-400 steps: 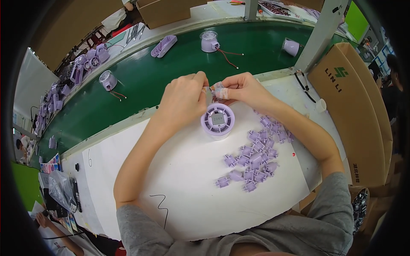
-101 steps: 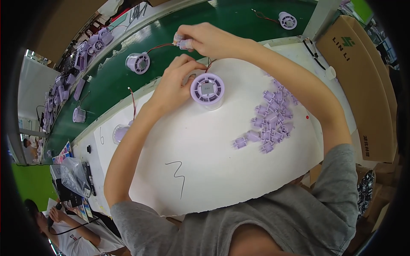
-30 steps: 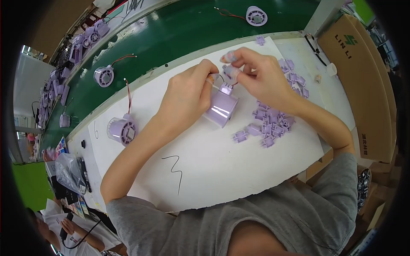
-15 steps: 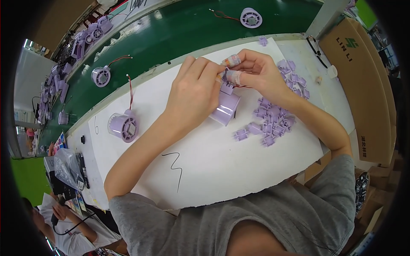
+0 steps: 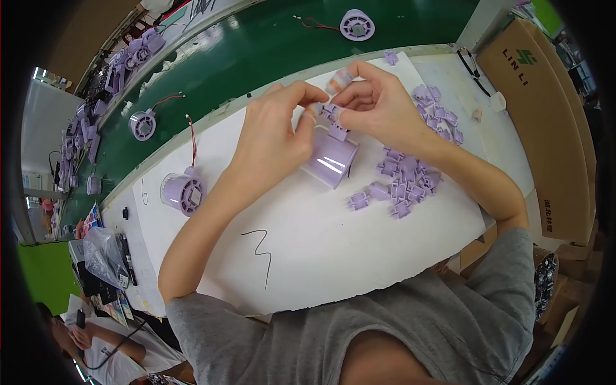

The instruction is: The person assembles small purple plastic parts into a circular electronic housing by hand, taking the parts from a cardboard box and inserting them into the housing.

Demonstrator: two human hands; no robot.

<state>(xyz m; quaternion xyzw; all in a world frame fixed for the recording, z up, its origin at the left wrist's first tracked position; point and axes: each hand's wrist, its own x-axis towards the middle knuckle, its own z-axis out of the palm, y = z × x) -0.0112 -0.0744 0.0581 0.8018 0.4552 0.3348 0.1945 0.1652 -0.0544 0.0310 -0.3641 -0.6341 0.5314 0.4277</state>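
A small purple plastic clip (image 5: 331, 113) is between my hands, just above a purple cylindrical fan housing (image 5: 332, 160) lying tilted on its side. My right hand (image 5: 385, 109) pinches the clip at its right; tape wraps the thumb and a raised finger. From the left, my left hand (image 5: 273, 131) closes its taped thumb and forefinger at the same clip, while its lower fingers are hidden. The housing's left edge is partly behind that hand. Several loose purple clips (image 5: 410, 176) lie in a pile right of the housing.
A second purple fan housing (image 5: 183, 192) with red wires stands left on the white paper sheet (image 5: 308, 256). More housings (image 5: 357, 25) sit on the green belt (image 5: 237, 54) beyond. A cardboard box (image 5: 545, 128) borders the right side. A person (image 5: 115, 340) works at lower left.
My left fingertips have shifted and spread slightly, so more of the clip shows between the hands. The whole view has drifted a little. The fan housing keeps its tilted pose.
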